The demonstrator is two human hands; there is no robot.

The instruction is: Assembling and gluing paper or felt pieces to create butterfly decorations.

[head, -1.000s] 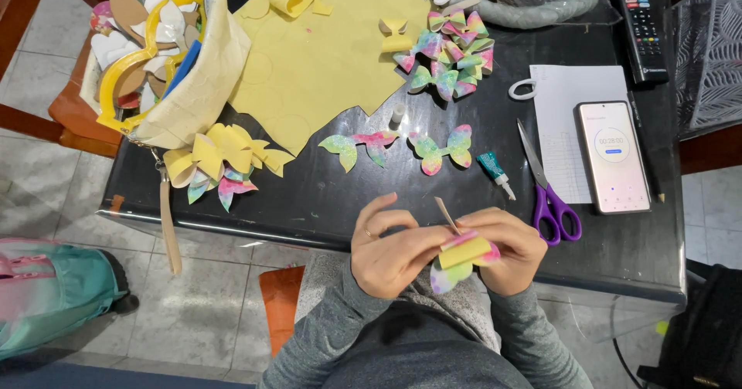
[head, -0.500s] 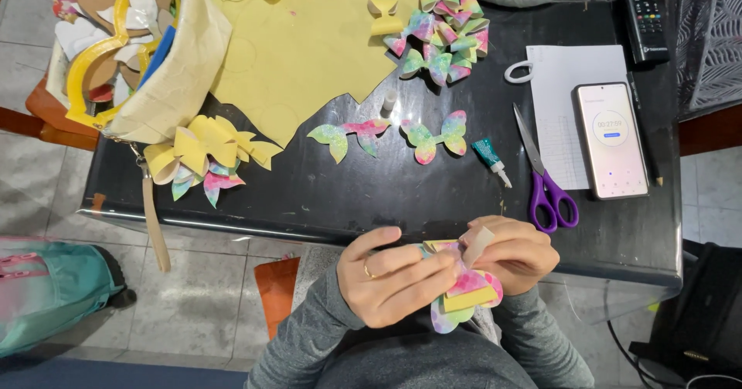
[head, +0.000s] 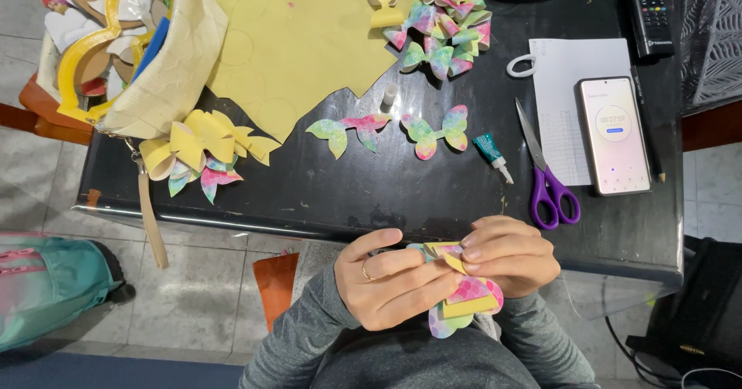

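Observation:
Both my hands hold one folded craft bow (head: pixel 466 304) of pastel rainbow scale pattern with yellow backing, just off the near edge of the black table (head: pixel 325 196). My left hand (head: pixel 394 285) wraps it from the left, a ring on one finger. My right hand (head: pixel 506 254) pinches its top from the right. On the table lie two flat rainbow cut-outs (head: pixel 349 130) (head: pixel 437 130), a small glue tube (head: pixel 491 156) and purple-handled scissors (head: pixel 547 180).
A yellow sheet (head: pixel 309 41) covers the far middle. A pile of finished rainbow bows (head: pixel 444 30) lies behind. Yellow and rainbow pieces (head: pixel 202 151) sit left by a cream bag (head: pixel 154 57). Phone (head: pixel 614 134) on paper (head: pixel 564 88), remote (head: pixel 651 10) at right. A teal backpack (head: pixel 46 288) is on the floor.
My hands have shifted slightly on the bow, folding it tighter, with the right fingers now over its top. The small stick seen a second ago is no longer visible.

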